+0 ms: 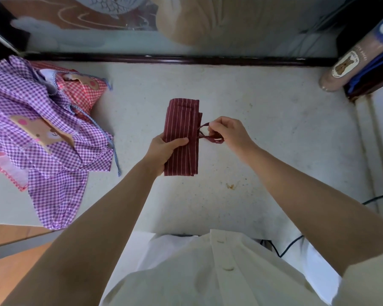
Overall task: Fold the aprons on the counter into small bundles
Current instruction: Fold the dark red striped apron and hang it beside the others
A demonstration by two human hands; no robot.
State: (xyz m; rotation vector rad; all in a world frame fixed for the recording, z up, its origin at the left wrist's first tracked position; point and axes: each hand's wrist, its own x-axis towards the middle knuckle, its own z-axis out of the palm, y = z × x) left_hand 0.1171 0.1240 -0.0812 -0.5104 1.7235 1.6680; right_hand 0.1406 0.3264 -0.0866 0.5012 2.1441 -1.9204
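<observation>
A maroon apron with thin white stripes lies folded into a long narrow bundle at the middle of the pale counter. My left hand grips the bundle at its left edge, thumb across the top. My right hand pinches the apron's dark red ties, which run out from the bundle's right side in a loose loop. A purple checked apron with a bear patch lies crumpled at the left. A red checked apron lies partly under the purple one.
A dark rail borders the counter's far edge below a glass panel. A brown rolled item with a bear label stands at the far right corner. A black cable runs near the front right edge.
</observation>
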